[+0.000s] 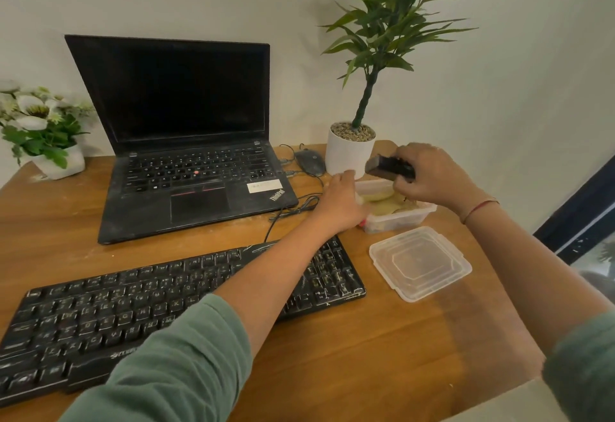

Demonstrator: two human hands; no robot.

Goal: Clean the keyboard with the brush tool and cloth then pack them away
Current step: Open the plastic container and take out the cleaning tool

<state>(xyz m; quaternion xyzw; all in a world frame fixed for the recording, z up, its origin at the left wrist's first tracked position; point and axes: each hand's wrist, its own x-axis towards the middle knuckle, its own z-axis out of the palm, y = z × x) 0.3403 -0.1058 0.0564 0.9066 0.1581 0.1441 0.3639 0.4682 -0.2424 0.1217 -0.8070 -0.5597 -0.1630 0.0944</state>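
A dusty black keyboard (pixel 186 302) lies at the front left of the wooden table. Behind its right end stands a clear plastic box (pixel 402 218) with a yellowish cloth (pixel 382 200) inside. My right hand (pixel 432 175) hovers just above the box and grips a dark brush tool (pixel 387 167), whose end sticks out to the left. My left hand (pixel 342 205) reaches across the keyboard and holds the box's left side; its fingers curl round the rim. The box's clear lid (pixel 421 262) lies flat on the table in front of the box.
An open black laptop (pixel 186 142) stands behind the keyboard. A black mouse (pixel 310 162) and its cable lie to its right. A white pot with a tall green plant (pixel 351 153) stands right behind the box. A flower pot (pixel 50 142) sits at the far left.
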